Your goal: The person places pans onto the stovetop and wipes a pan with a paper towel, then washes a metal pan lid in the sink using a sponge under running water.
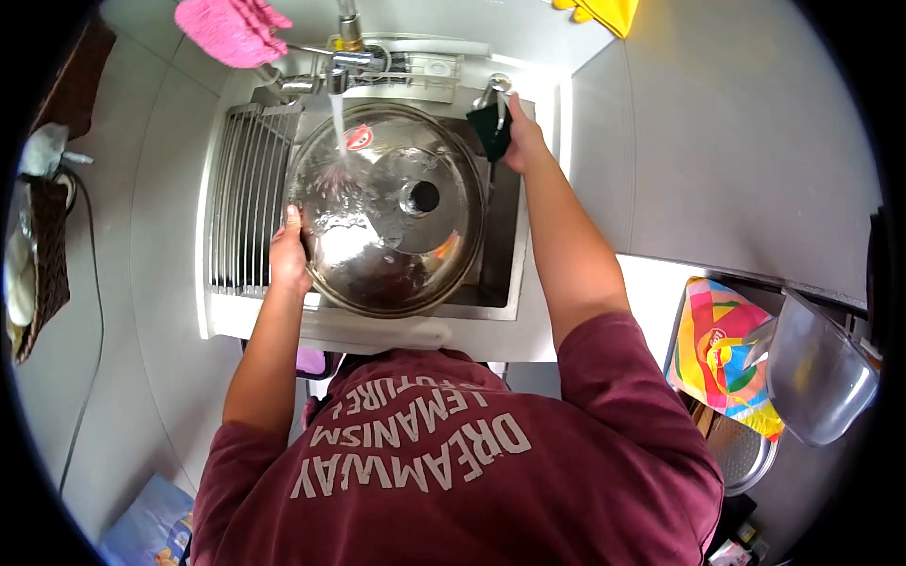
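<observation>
- The left hand [291, 253] is clamped on the rim of the lid [396, 269], over the sink [498, 226], under running water [338, 123].
- The right hand [523, 138] grips a dark pad [488, 133] by the dispenser [498, 83].

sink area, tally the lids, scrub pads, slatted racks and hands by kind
Glass lid: 1
Dark green scrub pad: 1
Slatted rack: 1
Hands: 2 (left hand, right hand)
Total: 5
</observation>
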A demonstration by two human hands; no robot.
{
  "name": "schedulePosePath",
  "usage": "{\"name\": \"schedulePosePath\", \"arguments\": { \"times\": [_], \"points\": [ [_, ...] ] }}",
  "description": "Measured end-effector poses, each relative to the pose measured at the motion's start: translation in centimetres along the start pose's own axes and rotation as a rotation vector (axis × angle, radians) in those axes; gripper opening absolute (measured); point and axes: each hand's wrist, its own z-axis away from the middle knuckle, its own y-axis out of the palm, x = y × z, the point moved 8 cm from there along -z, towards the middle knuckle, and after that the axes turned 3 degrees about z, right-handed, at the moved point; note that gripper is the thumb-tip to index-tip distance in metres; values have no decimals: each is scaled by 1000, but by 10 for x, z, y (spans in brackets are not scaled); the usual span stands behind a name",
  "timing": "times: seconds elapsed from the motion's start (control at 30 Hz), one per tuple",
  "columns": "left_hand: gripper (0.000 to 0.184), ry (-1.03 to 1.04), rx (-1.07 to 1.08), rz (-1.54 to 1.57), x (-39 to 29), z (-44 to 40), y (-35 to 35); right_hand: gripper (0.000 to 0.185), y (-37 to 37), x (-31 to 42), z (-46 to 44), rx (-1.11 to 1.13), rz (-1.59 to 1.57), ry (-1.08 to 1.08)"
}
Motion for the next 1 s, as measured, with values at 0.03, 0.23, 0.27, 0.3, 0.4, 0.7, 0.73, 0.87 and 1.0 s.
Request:
{"name": "schedulePosePath", "arguments": {
  "times": [0.03, 0.23, 0.27, 0.3, 0.4, 0.7, 0.73, 0.87, 1.0],
  "points": [
    [35, 11, 16, 13, -1, 1, 0, 42, -2, -13, 6, 44, -80, 20],
    [38, 62, -17, 66, -1, 14, 7, 31, 3, -44, 29, -298, 483, -609],
    [38, 70, -23, 54, -1, 16, 9, 32, 66, -8, 99, -229, 773, -604],
    [39, 67, -15, 54, 3, 15, 11, 31, 106, -6, 106, -49, 925, -913],
    [45, 66, -27, -11, 1, 24, 24, 32, 185, -35, 132, 2, 1445, -1237],
    [62, 120, -77, -113, -24, 41, 48, 16, 220, -23, 147, 148, 1271, -1165],
    [62, 123, -76, -160, -20, 34, 44, 16, 233, -36, 157, 368, 1299, -1262],
    [63, 145, -67, -184, -32, 40, 45, 14, 243, -47, 183, 626, 1335, -1545],
    [63, 117, -16, -132, -19, 20, 44, 15, 237, -34, 134, 483, 1423, -1390]
  ]
}}
